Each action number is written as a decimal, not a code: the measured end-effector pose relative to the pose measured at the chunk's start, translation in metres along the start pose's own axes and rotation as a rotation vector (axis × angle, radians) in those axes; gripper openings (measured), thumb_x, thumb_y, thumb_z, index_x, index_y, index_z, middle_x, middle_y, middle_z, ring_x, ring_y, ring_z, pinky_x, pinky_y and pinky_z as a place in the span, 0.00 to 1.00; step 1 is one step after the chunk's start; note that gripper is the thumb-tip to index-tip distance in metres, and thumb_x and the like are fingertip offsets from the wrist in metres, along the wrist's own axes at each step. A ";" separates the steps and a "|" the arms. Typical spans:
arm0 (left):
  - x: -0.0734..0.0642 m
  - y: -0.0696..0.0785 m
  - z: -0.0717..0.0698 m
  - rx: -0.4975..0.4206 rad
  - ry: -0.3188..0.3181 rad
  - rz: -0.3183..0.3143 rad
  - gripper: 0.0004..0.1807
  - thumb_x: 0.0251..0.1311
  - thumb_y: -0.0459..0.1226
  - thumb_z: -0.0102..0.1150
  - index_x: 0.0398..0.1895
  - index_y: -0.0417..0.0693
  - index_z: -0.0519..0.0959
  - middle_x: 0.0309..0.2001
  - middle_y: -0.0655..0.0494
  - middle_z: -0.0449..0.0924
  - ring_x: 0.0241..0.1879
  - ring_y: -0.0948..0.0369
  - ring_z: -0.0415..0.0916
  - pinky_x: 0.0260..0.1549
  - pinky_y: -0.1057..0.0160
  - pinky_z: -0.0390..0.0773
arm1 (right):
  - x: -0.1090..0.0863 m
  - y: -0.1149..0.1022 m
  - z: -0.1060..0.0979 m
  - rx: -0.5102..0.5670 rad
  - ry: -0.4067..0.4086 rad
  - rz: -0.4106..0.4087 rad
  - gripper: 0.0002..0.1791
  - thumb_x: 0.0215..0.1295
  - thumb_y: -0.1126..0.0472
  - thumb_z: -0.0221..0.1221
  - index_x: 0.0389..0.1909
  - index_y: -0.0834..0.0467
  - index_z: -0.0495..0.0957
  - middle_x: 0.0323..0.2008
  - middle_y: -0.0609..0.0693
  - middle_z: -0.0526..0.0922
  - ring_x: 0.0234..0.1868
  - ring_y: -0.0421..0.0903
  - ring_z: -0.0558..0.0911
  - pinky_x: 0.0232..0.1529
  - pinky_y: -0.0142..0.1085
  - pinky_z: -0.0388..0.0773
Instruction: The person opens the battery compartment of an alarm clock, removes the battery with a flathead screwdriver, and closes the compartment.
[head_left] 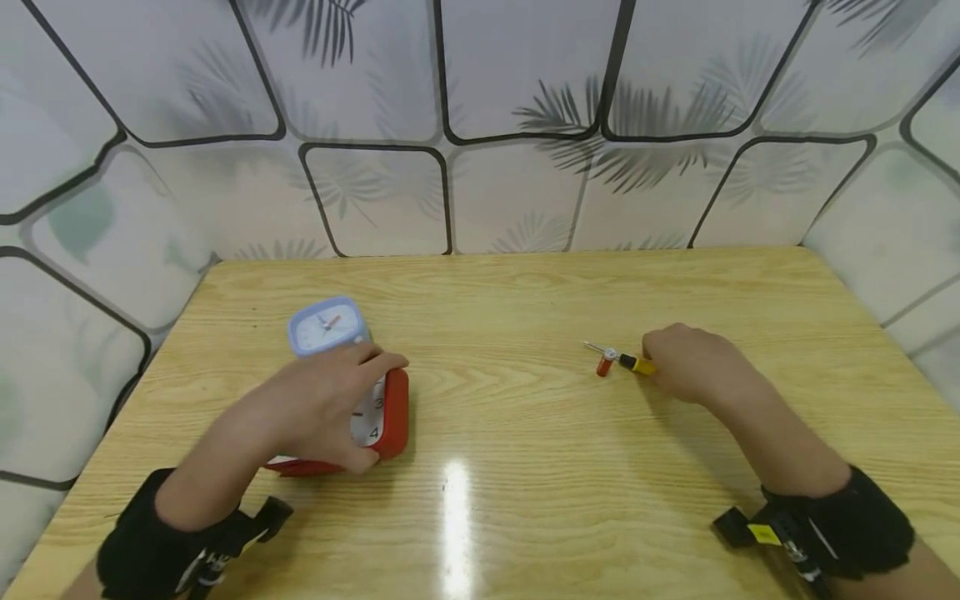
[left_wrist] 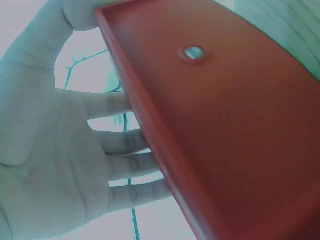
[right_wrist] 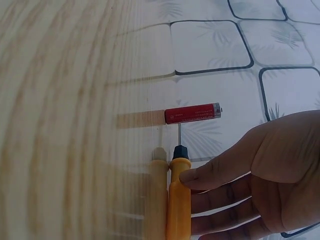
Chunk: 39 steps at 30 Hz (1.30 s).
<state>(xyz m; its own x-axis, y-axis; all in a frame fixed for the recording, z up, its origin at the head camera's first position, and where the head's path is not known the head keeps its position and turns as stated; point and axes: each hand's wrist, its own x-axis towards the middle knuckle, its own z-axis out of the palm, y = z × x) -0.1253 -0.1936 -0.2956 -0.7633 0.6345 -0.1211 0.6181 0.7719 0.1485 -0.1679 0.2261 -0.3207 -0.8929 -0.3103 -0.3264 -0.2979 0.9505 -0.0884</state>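
At left, a blue clock (head_left: pixel 327 323) is partly hidden by the left hand (head_left: pixel 322 408), in whose fingers a red clock (head_left: pixel 393 417) is gripped, dial mostly covered. Across the wooden table (head_left: pixel 510 417), an upright red battery (head_left: pixel 604 364) is met, partly blocking the screwdriver (head_left: pixel 639 365), its yellow handle clasped by the right hand (head_left: pixel 692 363).

Had bare worktop (head_left: pixel 502 392) to cross between the red clock (head_left: pixel 396 412) and the upright battery (head_left: pixel 603 365); met the blue-framed clock (head_left: pixel 326 325) beyond the former, the yellow-handled screwdriver (head_left: pixel 642 366) beside the latter.
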 end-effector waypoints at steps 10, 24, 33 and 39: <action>0.000 0.009 -0.008 -0.139 0.195 0.049 0.53 0.35 0.51 0.76 0.71 0.50 0.65 0.62 0.57 0.72 0.50 0.61 0.73 0.43 0.58 0.78 | -0.005 -0.001 -0.003 -0.011 0.079 -0.011 0.19 0.64 0.58 0.65 0.50 0.67 0.79 0.45 0.62 0.83 0.40 0.56 0.83 0.33 0.47 0.80; 0.006 0.012 -0.004 -0.449 0.440 0.183 0.55 0.34 0.41 0.80 0.72 0.47 0.64 0.65 0.55 0.71 0.60 0.60 0.70 0.55 0.50 0.78 | -0.019 -0.021 -0.010 -0.057 0.394 -0.049 0.20 0.67 0.53 0.62 0.53 0.63 0.79 0.41 0.58 0.84 0.35 0.52 0.83 0.28 0.47 0.80; 0.015 0.026 0.015 -0.776 0.555 0.238 0.53 0.33 0.32 0.78 0.71 0.47 0.65 0.62 0.53 0.73 0.59 0.58 0.70 0.50 0.52 0.82 | -0.021 -0.047 -0.001 0.082 0.694 -0.447 0.09 0.59 0.60 0.69 0.39 0.56 0.83 0.27 0.43 0.78 0.28 0.37 0.75 0.27 0.34 0.74; 0.019 0.036 0.022 -1.010 0.559 0.325 0.53 0.32 0.26 0.75 0.70 0.39 0.63 0.61 0.45 0.72 0.59 0.55 0.71 0.50 0.54 0.83 | -0.026 -0.065 0.006 0.229 0.651 -0.658 0.16 0.62 0.57 0.68 0.51 0.54 0.81 0.39 0.43 0.81 0.39 0.37 0.79 0.37 0.34 0.80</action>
<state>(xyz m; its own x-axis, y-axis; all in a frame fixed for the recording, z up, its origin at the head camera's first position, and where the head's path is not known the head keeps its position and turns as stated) -0.1133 -0.1530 -0.3141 -0.7292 0.4969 0.4706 0.5612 0.0407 0.8267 -0.1232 0.1720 -0.3125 -0.6030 -0.6679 0.4363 -0.7959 0.5405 -0.2728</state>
